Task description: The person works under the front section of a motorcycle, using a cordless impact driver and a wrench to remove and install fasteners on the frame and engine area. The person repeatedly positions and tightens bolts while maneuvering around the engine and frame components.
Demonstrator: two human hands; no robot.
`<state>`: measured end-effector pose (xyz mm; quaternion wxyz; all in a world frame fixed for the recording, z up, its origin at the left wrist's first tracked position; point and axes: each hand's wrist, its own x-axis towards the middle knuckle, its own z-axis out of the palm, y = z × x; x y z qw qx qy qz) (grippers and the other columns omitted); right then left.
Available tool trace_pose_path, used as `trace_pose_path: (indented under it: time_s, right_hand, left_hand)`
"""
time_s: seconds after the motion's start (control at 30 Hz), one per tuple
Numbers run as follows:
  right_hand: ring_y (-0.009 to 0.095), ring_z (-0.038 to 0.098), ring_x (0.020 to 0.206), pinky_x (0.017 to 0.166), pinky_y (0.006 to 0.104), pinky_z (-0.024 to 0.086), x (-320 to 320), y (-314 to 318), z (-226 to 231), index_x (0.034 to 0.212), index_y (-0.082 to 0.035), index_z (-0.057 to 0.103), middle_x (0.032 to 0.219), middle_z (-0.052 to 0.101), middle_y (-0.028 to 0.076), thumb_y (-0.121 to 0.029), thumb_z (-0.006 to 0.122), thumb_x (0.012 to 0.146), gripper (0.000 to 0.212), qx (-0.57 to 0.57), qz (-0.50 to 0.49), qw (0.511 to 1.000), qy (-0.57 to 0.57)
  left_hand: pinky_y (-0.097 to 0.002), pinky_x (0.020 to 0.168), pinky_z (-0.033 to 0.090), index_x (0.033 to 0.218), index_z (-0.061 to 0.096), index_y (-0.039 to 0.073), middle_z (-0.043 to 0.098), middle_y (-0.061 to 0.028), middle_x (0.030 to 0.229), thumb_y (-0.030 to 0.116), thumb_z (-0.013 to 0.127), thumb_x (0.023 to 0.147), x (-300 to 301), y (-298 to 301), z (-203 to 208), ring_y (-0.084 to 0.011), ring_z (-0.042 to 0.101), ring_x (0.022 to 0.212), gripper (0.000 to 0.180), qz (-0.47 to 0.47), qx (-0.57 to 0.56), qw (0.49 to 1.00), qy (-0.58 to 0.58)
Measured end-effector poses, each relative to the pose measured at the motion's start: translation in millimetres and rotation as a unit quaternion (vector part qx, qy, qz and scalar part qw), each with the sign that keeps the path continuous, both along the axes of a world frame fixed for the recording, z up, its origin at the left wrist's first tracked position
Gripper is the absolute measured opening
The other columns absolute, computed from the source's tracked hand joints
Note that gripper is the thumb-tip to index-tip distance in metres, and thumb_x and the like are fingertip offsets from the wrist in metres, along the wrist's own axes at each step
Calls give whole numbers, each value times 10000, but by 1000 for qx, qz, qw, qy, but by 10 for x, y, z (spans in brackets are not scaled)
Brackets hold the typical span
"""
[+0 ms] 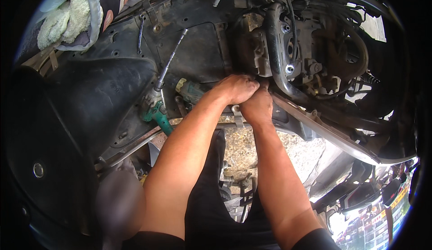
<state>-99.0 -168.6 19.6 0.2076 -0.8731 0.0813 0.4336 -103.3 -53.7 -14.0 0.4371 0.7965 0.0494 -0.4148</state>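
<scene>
My two hands meet at the lower edge of a motor scooter's black floor panel (193, 47), beside a curved dark frame tube (275, 47). My left hand (238, 89) is closed, its fingers curled inward. Against it lies my right hand (258, 106), also closed, with the thumb pointing up toward the tube. Whatever the fingertips grip is hidden by the hands. Left of them, a green and black cordless power tool (157, 115) rests on the panel. A chrome socket wrench with a long shaft (171, 61) leans across beside it.
A slim combination spanner (141, 34) lies farther up the panel. Pale cloth gloves (69, 18) sit in a bag at the upper left. The black seat (49, 146) fills the left side. Exposed hoses and brackets (315, 65) crowd the right, above a long pale trim strip (333, 135).
</scene>
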Motion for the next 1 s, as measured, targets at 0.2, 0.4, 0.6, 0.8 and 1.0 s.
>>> trace_pose_path:
  time_s: [0.2, 0.4, 0.6, 0.8, 1.0]
  right_hand:
    - [452, 648, 1002, 854, 473, 526, -20, -14, -30, 1206, 84, 383, 1001, 662, 320, -205, 726, 785, 616, -7, 1, 1000, -25]
    - [455, 653, 984, 819, 471, 531, -54, -23, -91, 1159, 74, 453, 990, 666, 311, -216, 723, 794, 539, 8, 2, 997, -77]
    - [380, 684, 928, 761, 418, 528, -155, -93, -254, 1141, 62, 520, 955, 692, 241, -188, 706, 815, 451, 72, -11, 991, -116]
    - [466, 649, 974, 818, 464, 520, -201, -113, -247, 1231, 52, 383, 981, 662, 300, -190, 746, 784, 625, 171, -70, 976, -117]
    - [443, 662, 958, 803, 452, 528, -250, -90, -54, 1226, 39, 453, 989, 675, 260, -196, 748, 781, 583, 166, -20, 974, -156]
  left_hand:
    - [-437, 948, 463, 1089, 651, -23, 624, -265, 1191, 314, 450, 941, -123, -80, -4, -419, 579, 1129, 419, 124, -25, 992, -2]
    - [-438, 993, 467, 1205, 658, 70, 629, -193, 1246, 391, 386, 931, 19, -32, 73, -357, 593, 1168, 502, 76, 27, 994, 79]
    - [-446, 982, 473, 1164, 671, 52, 647, -225, 1184, 370, 435, 911, 2, -16, 120, -388, 608, 1125, 470, 108, -7, 991, 72]
    - [-463, 963, 484, 1134, 652, 15, 642, -262, 1149, 342, 502, 875, -144, -62, 164, -423, 604, 1104, 444, 208, -23, 977, 44]
    - [-467, 893, 499, 1084, 646, -13, 645, -287, 1091, 293, 525, 853, -262, -67, 277, -436, 622, 1030, 403, 278, -44, 960, 13]
